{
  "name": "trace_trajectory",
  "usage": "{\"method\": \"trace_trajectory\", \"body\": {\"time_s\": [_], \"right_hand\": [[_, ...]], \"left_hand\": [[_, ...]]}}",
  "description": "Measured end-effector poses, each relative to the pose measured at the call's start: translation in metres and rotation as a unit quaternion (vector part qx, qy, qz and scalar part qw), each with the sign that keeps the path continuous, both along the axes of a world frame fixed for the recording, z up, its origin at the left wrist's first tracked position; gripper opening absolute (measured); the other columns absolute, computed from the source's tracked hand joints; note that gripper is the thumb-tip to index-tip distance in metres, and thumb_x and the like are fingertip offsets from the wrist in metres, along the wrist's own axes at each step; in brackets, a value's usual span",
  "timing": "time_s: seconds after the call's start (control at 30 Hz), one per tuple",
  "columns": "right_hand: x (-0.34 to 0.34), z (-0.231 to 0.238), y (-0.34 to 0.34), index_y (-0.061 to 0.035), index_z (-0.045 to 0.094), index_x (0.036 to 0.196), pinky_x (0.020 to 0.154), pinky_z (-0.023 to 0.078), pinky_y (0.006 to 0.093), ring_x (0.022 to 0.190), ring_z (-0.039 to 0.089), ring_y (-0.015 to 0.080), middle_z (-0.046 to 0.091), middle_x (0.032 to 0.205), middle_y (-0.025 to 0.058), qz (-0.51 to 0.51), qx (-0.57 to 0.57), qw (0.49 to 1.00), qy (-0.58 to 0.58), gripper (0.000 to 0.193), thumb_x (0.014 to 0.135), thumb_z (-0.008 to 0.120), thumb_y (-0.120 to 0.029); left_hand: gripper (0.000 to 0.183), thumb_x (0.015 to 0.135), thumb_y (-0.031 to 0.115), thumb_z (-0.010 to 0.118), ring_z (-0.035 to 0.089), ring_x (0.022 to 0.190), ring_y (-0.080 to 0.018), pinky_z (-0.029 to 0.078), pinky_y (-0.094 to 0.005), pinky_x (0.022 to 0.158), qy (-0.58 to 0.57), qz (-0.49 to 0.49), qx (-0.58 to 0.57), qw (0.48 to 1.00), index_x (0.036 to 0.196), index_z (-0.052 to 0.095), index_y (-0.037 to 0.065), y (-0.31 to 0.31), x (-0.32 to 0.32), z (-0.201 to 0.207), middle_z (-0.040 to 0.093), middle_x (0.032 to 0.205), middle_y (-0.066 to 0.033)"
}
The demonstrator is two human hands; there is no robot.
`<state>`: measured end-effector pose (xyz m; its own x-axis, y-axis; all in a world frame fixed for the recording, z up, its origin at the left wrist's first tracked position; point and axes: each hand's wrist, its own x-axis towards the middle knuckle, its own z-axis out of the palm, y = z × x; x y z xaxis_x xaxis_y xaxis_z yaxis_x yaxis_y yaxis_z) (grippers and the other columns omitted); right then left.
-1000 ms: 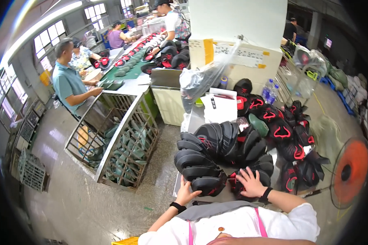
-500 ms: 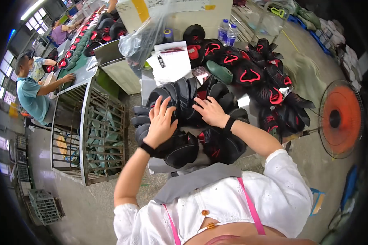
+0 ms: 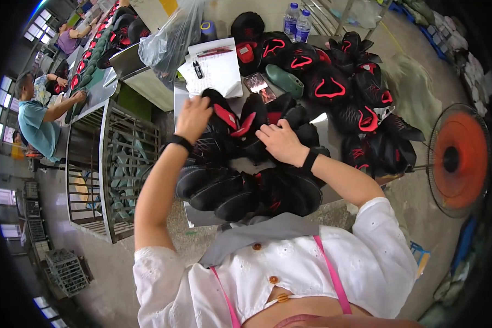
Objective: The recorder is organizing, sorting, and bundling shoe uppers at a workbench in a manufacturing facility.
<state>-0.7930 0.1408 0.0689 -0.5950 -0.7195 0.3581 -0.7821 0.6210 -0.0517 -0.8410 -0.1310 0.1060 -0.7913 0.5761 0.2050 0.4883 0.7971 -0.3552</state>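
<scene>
Several black shoes with red linings lie in a ring on the worktable (image 3: 198, 217) in front of me. My left hand (image 3: 194, 117) is closed, its fingers bent over the edge of a black shoe (image 3: 222, 111) whose red lining faces up. To its right is another black shoe (image 3: 251, 121), also with its red inside showing. My right hand (image 3: 281, 143) has its fingers curled against the black shoes on the right side of the ring; their tips are partly hidden. Nearest my body, black shoes (image 3: 208, 188) lie with their dark sides up.
Behind the ring are white papers (image 3: 216, 74) with pens, a green shoe last (image 3: 284, 81) and water bottles (image 3: 302, 27). More black-and-red shoes (image 3: 328, 87) crowd the right. A fan (image 3: 451, 159) stands at far right, a metal cage cart (image 3: 106, 169) at left. Co-workers (image 3: 38, 120) work beyond it.
Both hands were spread open over the shoes. The left has moved up and left, and its fingers have bent; the right's fingers have curled. Shoes between them have turned, showing red linings.
</scene>
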Motion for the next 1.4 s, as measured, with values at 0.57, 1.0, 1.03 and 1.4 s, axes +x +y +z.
{"method": "trace_trajectory", "body": {"time_s": [0.57, 1.0, 1.03, 1.4], "right_hand": [[-0.030, 0.016, 0.039, -0.0087, 0.062, 0.082, 0.070, 0.037, 0.0326, 0.077, 0.055, 0.0227, 0.058, 0.074, 0.0077, -0.025, 0.115, 0.981, -0.153, 0.039, 0.069, 0.064, -0.045], [-0.059, 0.027, 0.008, -0.0143, 0.051, 0.117, 0.063, 0.048, 0.0410, 0.075, 0.058, 0.0328, 0.051, 0.105, 0.0184, -0.018, 0.203, 0.955, -0.213, 0.044, 0.079, 0.056, -0.036], [-0.063, 0.026, 0.007, -0.0131, 0.057, 0.107, 0.068, 0.047, 0.0412, 0.082, 0.057, 0.0324, 0.051, 0.109, 0.0160, 0.120, 0.168, 0.971, -0.120, 0.037, 0.078, 0.056, -0.036], [-0.081, 0.012, -0.047, -0.0003, 0.065, 0.078, 0.072, 0.048, 0.0406, 0.081, 0.060, 0.0340, 0.063, 0.081, 0.0193, 0.128, 0.348, 0.886, -0.280, 0.034, 0.078, 0.049, -0.030]], "left_hand": [[0.031, 0.065, 0.026, 0.065, 0.052, 0.085, -0.0211, 0.036, -0.0353, 0.078, -0.104, 0.055, 0.173, 0.978, 0.089, 0.055, 0.008, 0.038, 0.084, -0.034, 0.053, 0.084, -0.0042], [0.015, 0.067, 0.024, 0.060, 0.056, 0.086, -0.0200, 0.034, -0.0357, 0.078, -0.250, 0.156, 0.123, 0.948, 0.069, 0.068, 0.011, 0.066, 0.039, -0.071, 0.065, 0.076, -0.0060], [0.017, 0.065, 0.024, 0.061, 0.057, 0.085, -0.0208, 0.034, -0.0359, 0.078, -0.264, 0.150, 0.136, 0.943, 0.069, 0.067, 0.009, 0.063, 0.040, -0.071, 0.065, 0.075, -0.0069], [0.018, 0.056, 0.019, 0.066, 0.052, 0.085, -0.0202, 0.035, -0.0362, 0.077, -0.096, 0.117, 0.212, 0.965, 0.069, 0.058, 0.008, 0.067, 0.070, -0.079, 0.058, 0.075, -0.0040]]}}
